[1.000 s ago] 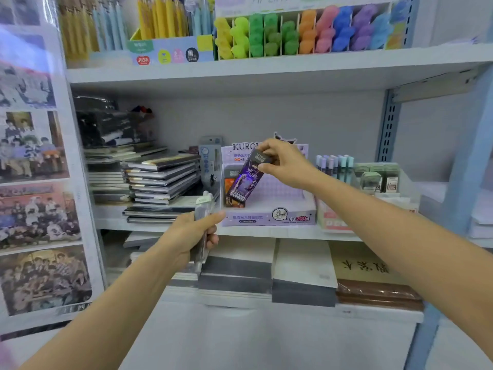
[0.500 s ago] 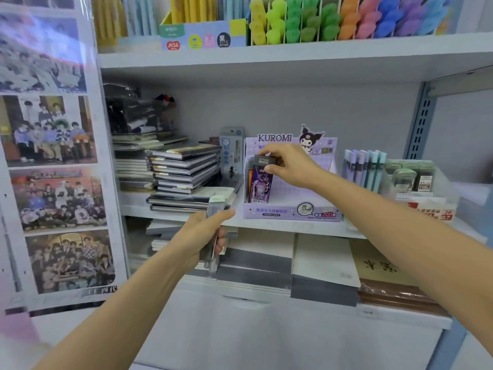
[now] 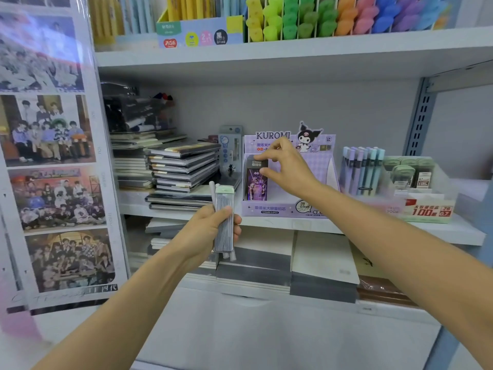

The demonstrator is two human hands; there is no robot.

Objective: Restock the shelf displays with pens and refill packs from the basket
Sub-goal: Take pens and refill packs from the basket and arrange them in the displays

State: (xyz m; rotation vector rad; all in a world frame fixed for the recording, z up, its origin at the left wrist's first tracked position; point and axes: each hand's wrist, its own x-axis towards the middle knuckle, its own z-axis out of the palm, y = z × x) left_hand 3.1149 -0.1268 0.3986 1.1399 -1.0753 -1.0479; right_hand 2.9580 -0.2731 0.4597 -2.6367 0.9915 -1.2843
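Observation:
A purple Kuromi display box (image 3: 314,182) stands on the middle shelf (image 3: 293,225). A dark purple refill pack (image 3: 256,185) stands upright in the box's left end. My right hand (image 3: 286,169) reaches over it, thumb and fingertips pinching the pack's top. In front of the shelf edge, my left hand (image 3: 205,231) grips a grey lead refill case with a green cap (image 3: 224,209), held upright. A white stick-like item shows behind the case. No basket is in view.
Stacked notebooks (image 3: 184,166) lie left of the box, with a blister card between them. Pastel pens (image 3: 362,169) and a green refill display (image 3: 426,198) stand to the right. Highlighters (image 3: 333,17) fill the upper shelf. Photo posters (image 3: 50,156) cover the left panel. Notebooks (image 3: 320,263) lie below.
My right hand brought the tilted purple pack down into the box's left end, where it now stands upright. My left hand rose slightly with the grey case. The view moved closer.

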